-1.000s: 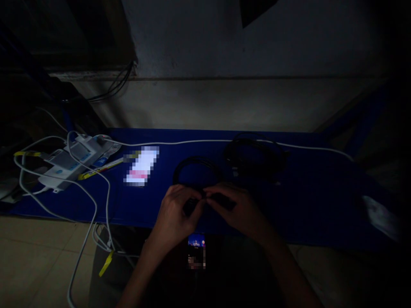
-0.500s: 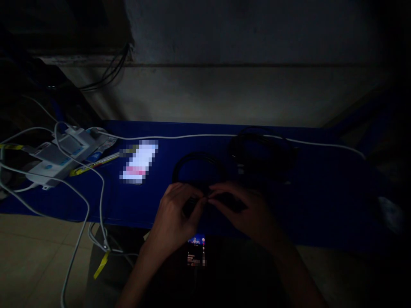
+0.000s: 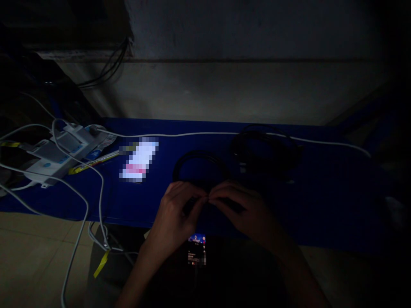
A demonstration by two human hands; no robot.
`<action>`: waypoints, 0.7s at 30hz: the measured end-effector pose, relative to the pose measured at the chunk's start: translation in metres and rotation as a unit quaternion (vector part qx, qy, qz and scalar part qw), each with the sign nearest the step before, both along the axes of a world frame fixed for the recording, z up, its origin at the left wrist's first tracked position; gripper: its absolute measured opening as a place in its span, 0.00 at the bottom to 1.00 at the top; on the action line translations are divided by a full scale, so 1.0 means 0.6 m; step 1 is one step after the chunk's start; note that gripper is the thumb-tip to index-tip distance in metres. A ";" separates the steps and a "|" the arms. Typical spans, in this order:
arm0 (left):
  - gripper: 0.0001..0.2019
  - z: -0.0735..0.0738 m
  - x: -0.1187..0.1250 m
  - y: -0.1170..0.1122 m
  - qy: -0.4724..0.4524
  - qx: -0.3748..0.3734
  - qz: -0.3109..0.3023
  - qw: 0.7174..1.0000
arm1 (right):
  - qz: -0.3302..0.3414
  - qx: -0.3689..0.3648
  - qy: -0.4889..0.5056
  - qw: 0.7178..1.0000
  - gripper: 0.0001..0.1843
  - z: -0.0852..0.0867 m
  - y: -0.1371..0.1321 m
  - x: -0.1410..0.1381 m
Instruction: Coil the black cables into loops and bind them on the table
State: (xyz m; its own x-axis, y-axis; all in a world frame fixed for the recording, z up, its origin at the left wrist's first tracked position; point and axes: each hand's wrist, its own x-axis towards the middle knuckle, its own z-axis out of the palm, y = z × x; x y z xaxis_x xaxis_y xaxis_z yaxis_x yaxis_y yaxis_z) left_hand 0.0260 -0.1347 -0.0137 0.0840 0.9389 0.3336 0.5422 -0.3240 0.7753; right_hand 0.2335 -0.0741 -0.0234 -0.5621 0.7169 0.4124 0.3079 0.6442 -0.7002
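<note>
My left hand (image 3: 180,209) and my right hand (image 3: 242,209) meet at their fingertips over the blue tabletop (image 3: 324,205). Thumb and fingers of each are pinched together. Whatever lies between the tips is too small and dark to make out. Just beyond them curves a coiled black cable (image 3: 199,155), whose near side disappears behind my hands. A second bundle of black cable (image 3: 266,149) lies farther back on the right. Below my hands glows a small phone screen (image 3: 197,250).
At the left is a white power strip (image 3: 51,164) with white cords (image 3: 102,192) trailing over the edge. A yellow strip-like packet (image 3: 96,163) lies beside a bright, blurred-out screen (image 3: 140,160). One white cable (image 3: 199,133) runs along the back, before a grey wall (image 3: 224,90).
My right hand's fingertips have closed together and come against the left's. The left hand has hardly moved. The view has shifted slightly.
</note>
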 end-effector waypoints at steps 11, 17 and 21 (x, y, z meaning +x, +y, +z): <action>0.04 -0.001 0.000 0.000 -0.006 0.006 0.004 1.000 | 0.005 -0.006 -0.001 1.000 0.08 0.002 -0.002 0.000; 0.05 -0.001 -0.001 0.000 -0.006 0.010 -0.004 1.000 | 0.018 -0.004 -0.012 1.000 0.07 -0.001 0.000 -0.001; 0.05 0.000 -0.001 0.001 0.004 0.012 -0.011 1.000 | 0.019 -0.002 -0.021 1.000 0.06 -0.003 -0.001 -0.001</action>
